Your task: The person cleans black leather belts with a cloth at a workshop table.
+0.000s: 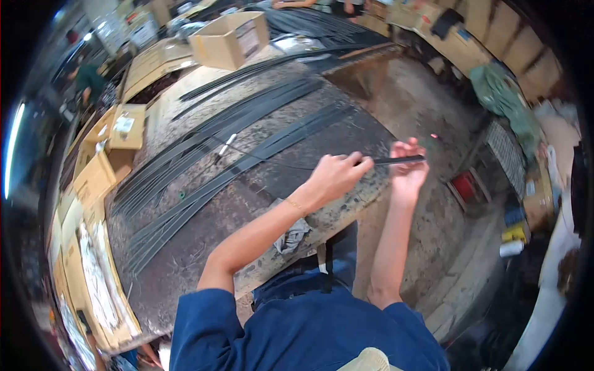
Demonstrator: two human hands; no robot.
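Observation:
A thin black strip (390, 161) spans the gap between my two hands, above the table's front right edge. My left hand (337, 178) is closed round it, with the fingers bent. At the strip's right end is my right hand (408, 162), thumb and fingers pressed on it and the fingertips curled. Long black strips (247, 154) lie in loose bundles across the worn table (179, 272). A white and black pen-like tool (226, 147) rests on these strips. A crumpled grey cloth (292, 237) lies at the near table edge.
An open cardboard box (226, 46) stands at the table's far side, and another (105, 161) at the left. Foil-like wrapped pieces (96, 278) lie at the lower left. Green sheeting (504, 102) and a red bin (465, 187) are on the right. People stand in the background.

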